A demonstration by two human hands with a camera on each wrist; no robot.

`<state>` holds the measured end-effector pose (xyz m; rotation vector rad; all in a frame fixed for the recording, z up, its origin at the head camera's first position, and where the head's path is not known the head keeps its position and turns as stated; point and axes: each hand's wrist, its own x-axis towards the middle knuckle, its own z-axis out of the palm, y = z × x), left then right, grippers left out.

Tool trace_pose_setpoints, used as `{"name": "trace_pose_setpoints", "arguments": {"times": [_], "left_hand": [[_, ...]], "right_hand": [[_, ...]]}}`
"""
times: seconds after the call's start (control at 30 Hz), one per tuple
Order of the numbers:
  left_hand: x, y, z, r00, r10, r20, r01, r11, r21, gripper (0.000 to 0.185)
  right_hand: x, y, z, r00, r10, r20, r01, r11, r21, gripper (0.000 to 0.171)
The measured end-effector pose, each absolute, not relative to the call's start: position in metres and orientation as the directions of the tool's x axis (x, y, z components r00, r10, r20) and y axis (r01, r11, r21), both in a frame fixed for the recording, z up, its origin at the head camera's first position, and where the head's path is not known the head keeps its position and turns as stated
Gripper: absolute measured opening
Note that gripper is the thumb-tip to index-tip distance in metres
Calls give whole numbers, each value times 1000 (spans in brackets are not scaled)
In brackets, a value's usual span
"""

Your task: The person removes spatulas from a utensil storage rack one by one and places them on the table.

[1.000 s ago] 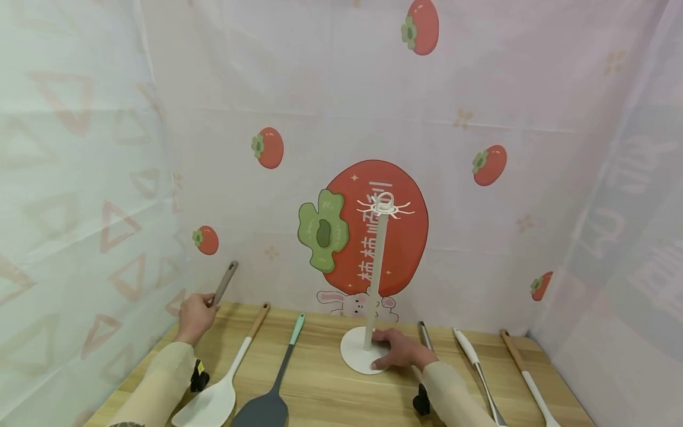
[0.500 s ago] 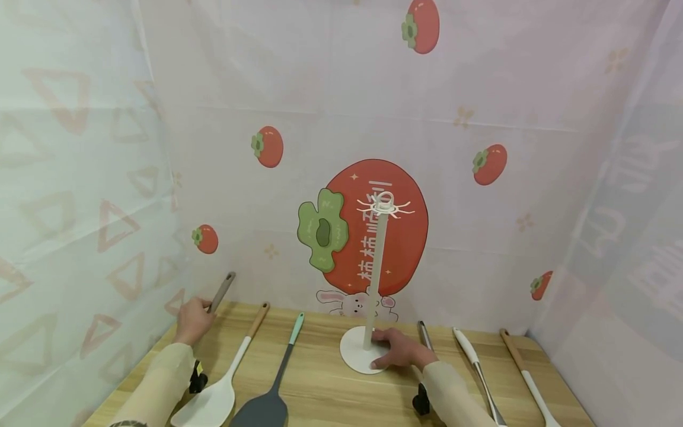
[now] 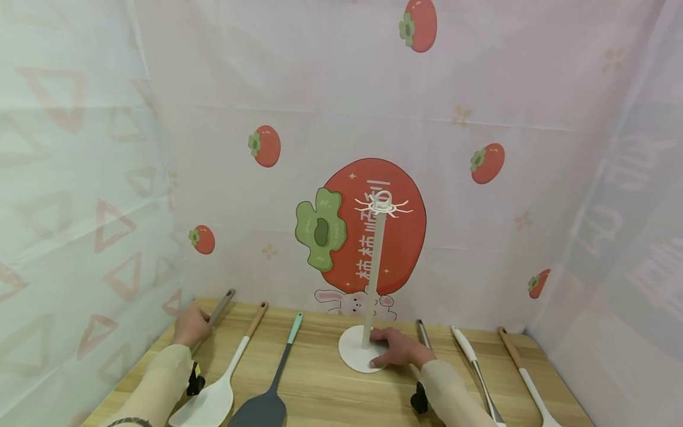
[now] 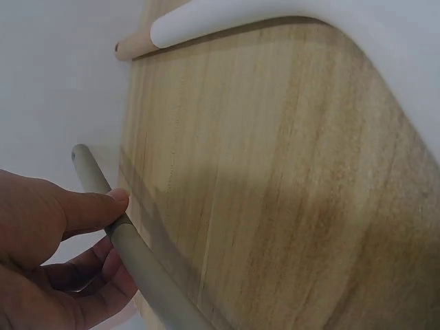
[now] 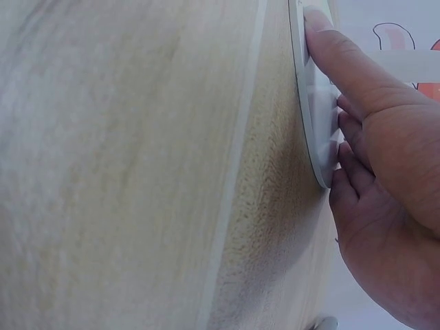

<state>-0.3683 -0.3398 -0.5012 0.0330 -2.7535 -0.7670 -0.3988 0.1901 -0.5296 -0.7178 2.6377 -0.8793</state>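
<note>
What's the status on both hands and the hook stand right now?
Left hand grips grey utensil handle, low over table. Right hand rests flat on white stand base, stand upright, hooks bare. Nothing between handle and stand but two spatulas lying flat.

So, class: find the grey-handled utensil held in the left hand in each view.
Head: grey handle far left on the table, in the left hand.
Left wrist: lower left, pinched by thumb and fingers.
Right wrist: not in view.
Shared landmark: wooden table, seen in every view.
</note>
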Motion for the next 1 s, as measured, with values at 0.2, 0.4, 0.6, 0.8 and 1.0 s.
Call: {"name": "trace_pose_setpoints", "arguments": {"times": [0.2,0.4,0.6,0.8,1.0], "left_hand": [[-370,-344,-506,-960,-82,269,54,886,461,25],[-368,-349,-513,-958,-84,273,53,888,458,11],[-365,-353,-519,-960,-109,260,37,866,499,43],[-366,-353,-520,-960,-104,262,32,884,466,33],[-367,-354,-522,-967,-98,236,36,863,504,42]], "right_hand": [[-398,189,-527,-839,-537,-86,-378,690,-618,70],[-397,189,-529,-841,-533,-87,-373,689,-621,70],[-398,189,-530,-840,-535,-87,-377,693,-615,71],[-398,189,-531,-842,-532,-92,-374,697,-612,72],[-399,189,-530,-839,-537,-92,-373,689,-621,71]]}}
